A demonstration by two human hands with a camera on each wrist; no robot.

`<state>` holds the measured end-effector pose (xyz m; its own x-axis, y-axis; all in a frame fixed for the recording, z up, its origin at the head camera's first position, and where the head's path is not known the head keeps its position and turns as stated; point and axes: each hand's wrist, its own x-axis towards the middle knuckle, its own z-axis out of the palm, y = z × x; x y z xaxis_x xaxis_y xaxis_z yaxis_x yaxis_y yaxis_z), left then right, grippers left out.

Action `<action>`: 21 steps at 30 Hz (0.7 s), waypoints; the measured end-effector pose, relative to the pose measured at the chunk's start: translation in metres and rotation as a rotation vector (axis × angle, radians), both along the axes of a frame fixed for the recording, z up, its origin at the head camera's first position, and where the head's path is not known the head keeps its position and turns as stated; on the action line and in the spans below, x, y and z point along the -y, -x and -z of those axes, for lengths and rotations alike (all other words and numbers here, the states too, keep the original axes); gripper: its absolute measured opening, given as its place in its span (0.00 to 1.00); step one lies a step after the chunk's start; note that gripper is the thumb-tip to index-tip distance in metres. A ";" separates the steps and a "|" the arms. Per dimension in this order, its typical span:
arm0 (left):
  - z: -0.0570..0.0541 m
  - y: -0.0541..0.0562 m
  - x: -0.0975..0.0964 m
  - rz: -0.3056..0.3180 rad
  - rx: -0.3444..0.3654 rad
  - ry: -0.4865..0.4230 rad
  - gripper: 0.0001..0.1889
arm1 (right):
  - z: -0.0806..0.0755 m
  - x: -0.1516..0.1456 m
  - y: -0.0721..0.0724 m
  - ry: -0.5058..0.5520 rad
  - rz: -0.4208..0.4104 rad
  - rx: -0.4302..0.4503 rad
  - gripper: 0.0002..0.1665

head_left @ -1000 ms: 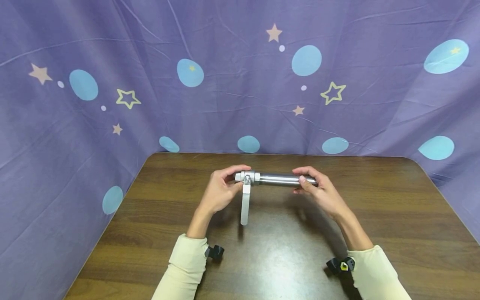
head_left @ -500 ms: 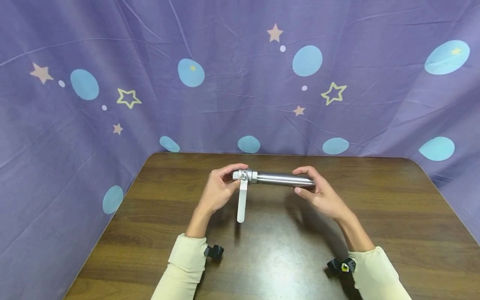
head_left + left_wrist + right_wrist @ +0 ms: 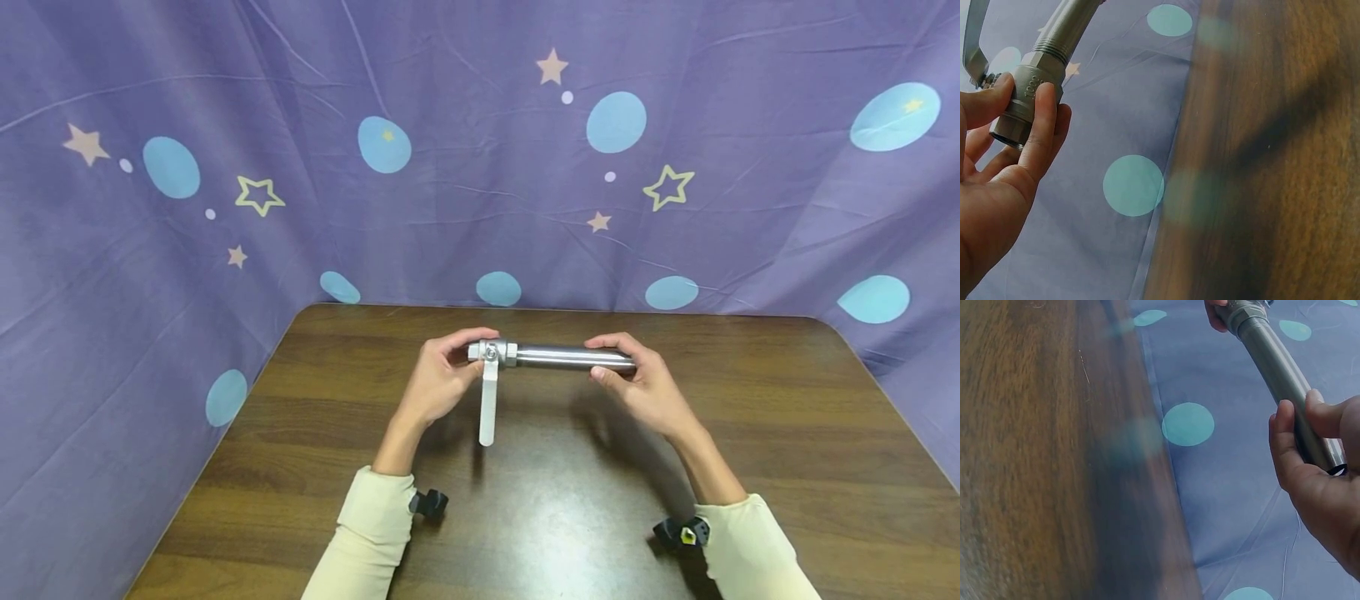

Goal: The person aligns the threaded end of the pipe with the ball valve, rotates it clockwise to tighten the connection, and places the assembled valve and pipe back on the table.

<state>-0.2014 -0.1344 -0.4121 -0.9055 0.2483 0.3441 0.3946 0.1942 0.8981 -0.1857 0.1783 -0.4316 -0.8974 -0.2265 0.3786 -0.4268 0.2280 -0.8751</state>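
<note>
A metal ball valve (image 3: 495, 353) with a long flat lever handle (image 3: 488, 408) is joined to a shiny steel pipe (image 3: 558, 357), and both are held above the table. My left hand (image 3: 437, 379) grips the valve body at its hexagonal end, thumb near the lever's pivot. In the left wrist view, threads (image 3: 1050, 49) show where the pipe enters the valve (image 3: 1030, 90). My right hand (image 3: 648, 387) holds the pipe near its free end, thumb on the near side and fingers on the far side. The lever points toward me.
The brown wooden table (image 3: 337, 400) lies below, with shadows of the hands on it. A purple curtain (image 3: 465, 200) with stars and blue dots hangs behind and to the sides. Dark wrist cameras (image 3: 430, 503) are strapped by both sleeves.
My right thumb has slid down from the top of the pipe to its near side. The valve and pipe have shifted only slightly; the left hand keeps its grip.
</note>
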 end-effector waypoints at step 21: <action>0.000 -0.001 -0.002 -0.003 -0.010 0.019 0.24 | -0.001 -0.001 -0.001 0.096 -0.075 0.037 0.16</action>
